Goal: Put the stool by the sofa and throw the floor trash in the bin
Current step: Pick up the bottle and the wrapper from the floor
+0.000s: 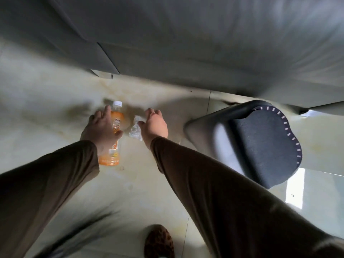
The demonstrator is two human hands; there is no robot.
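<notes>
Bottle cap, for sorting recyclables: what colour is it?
White; the bottle cap shows clearly in the head view.

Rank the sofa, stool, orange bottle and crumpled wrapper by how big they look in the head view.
1. sofa
2. stool, though it sits nearer the camera
3. orange bottle, partly hidden by the left hand
4. crumpled wrapper

Both arms are covered by long sleeves of dark brown, smooth, close-fitting fabric. The left sleeve (46, 187) ends at the wrist, as does the right sleeve (214, 183). The left hand (101, 128) and the right hand (154, 123) are bare. One foot wears a brown slipper (159, 241) with a dark spotted pattern.
</notes>
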